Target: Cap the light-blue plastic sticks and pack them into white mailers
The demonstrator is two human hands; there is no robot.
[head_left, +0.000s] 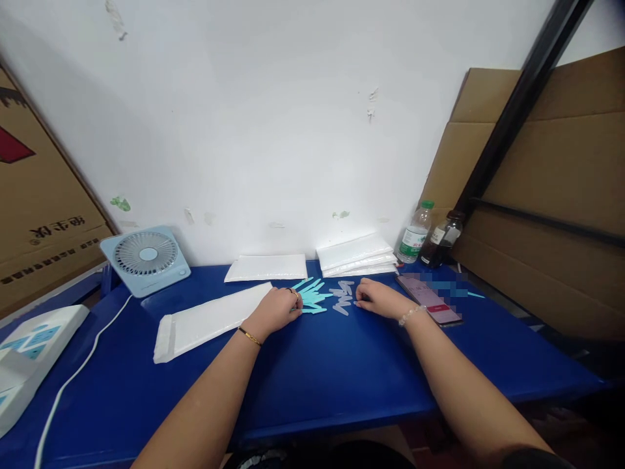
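Note:
My left hand (280, 308) is closed at the near ends of a fanned bunch of thin turquoise strips (312, 296), with its fingertips partly hidden. Beneath and beside that hand lies a long white padded envelope (209, 322) with a folded end at the left. A loose group of pale purple, narrow pieces (343, 298) is spread on the table just right of the turquoise ones. To their right, my right hand (383, 298) has its thumb and fingers curled together close to the table. Whatever is between those fingers, if anything, is too small to make out.
White padded envelopes (267, 268) lie along the wall, with a stack of them (359, 255) further right. A blue fan (148, 260) and a power strip (36, 355) stand at left. Two bottles (415, 236) and a phone (430, 299) are at right on the blue table (332, 384).

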